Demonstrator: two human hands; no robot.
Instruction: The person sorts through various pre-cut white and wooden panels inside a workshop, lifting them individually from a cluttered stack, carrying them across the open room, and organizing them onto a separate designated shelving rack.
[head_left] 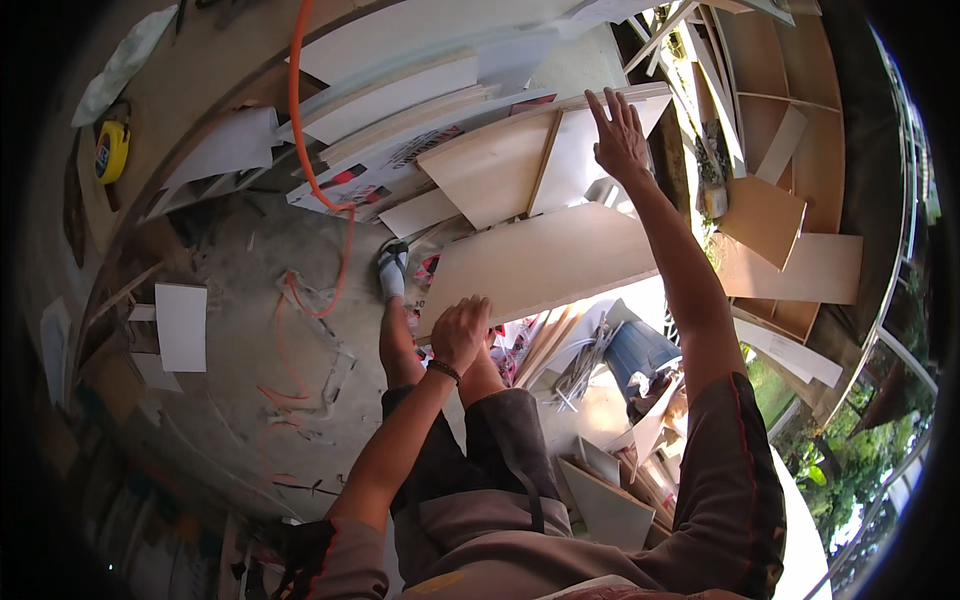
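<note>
A long pale wooden board (540, 258) lies tilted in front of my legs. My left hand (461, 333) is closed over its near left edge, with the fingertips partly hidden. Farther off, my right arm reaches out to a stack of leaning panels. There my right hand (622, 138) has its fingers stretched out and spread, at the top edge of a white panel (580, 150). Beside that panel leans a light brown panel (492, 168).
An orange hose (296, 110) hangs at the far left and trails over the concrete floor (230, 290). More sheets (400, 95) lean behind. A blue bin (640, 350) and wood scraps stand right of my legs. A yellow tape measure (112, 150) lies far left.
</note>
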